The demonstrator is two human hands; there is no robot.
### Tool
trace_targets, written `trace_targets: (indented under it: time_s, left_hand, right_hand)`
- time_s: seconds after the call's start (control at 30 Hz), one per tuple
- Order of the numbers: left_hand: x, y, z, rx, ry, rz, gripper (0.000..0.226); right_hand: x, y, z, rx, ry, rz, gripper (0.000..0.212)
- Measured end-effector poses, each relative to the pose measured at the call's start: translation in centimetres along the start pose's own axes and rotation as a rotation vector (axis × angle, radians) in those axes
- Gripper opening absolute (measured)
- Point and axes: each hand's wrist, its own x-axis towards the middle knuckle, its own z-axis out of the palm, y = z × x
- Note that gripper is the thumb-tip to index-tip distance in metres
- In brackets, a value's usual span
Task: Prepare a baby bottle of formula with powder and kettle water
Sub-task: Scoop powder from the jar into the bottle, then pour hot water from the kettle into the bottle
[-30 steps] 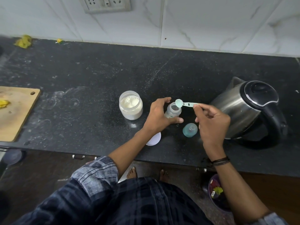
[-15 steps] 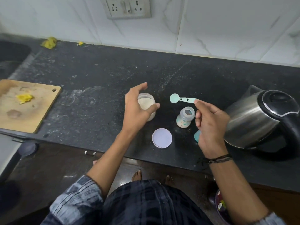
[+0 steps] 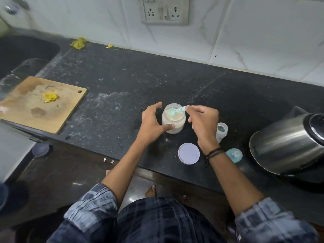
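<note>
Early yet: right hand pinching scoop, dipping into powder jar; left hand gripping powder jar; bottle uncapped, kettle water likely pending.

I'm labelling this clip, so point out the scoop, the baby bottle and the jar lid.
scoop [image 3: 179, 110]: head view, on its handle.
baby bottle [image 3: 223, 133]: head view, on its clear wall.
jar lid [image 3: 188, 153]: head view, centre of its top.

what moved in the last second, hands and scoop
The right hand carried the scoop left from above the baby bottle to the powder jar; its bowl is now inside the jar's mouth. The left hand let go of the bottle and now cups the jar, thumb on its side. The bottle, jar lid, blue cap and kettle stayed on the counter.
</note>
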Motion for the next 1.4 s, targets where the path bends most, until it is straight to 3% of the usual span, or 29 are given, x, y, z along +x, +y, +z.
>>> trace_targets:
  time_s: [0.23, 0.53, 0.67, 0.8, 1.13, 1.23, 1.4]
  left_hand:
    - [0.2, 0.0, -0.8, 0.027, -0.041, -0.003, 0.095]
    - [-0.2, 3.8, 0.2, -0.058, 0.021, 0.177, 0.078]
    - [-1.3, 6.6, 3.0, -0.078, 0.021, 0.343, 0.070]
    - [-2.5, 9.0, 6.4, -0.081, -0.115, 0.449, 0.065]
    - [-4.7, 11.6, 13.1, -0.083, -0.348, 0.499, 0.060]
    - [-5.0, 11.8, 14.4, -0.084, -0.355, 0.490, 0.060]
    - [-5.2, 11.8, 15.5, -0.079, -0.350, 0.464, 0.060]
  right_hand:
    - [0.3, 0.6, 0.7, -0.360, -0.028, -0.119, 0.022]
    - [-1.8, -1.4, -4.3, -0.355, 0.099, -0.256, 0.014]
    - [-2.8, -2.0, -9.8, -0.308, 0.229, -0.288, 0.012]
    - [-3.9, -1.9, -16.0, -0.345, 0.437, -0.318, 0.012]
    - [-6.4, 1.9, -25.0, -0.595, 0.856, -0.247, 0.021]
    - [-6.3, 3.5, -26.2, -0.532, 0.861, -0.157, 0.032]
    - [-5.6, 5.7, -26.9, -0.231, 0.778, -0.040, 0.045]
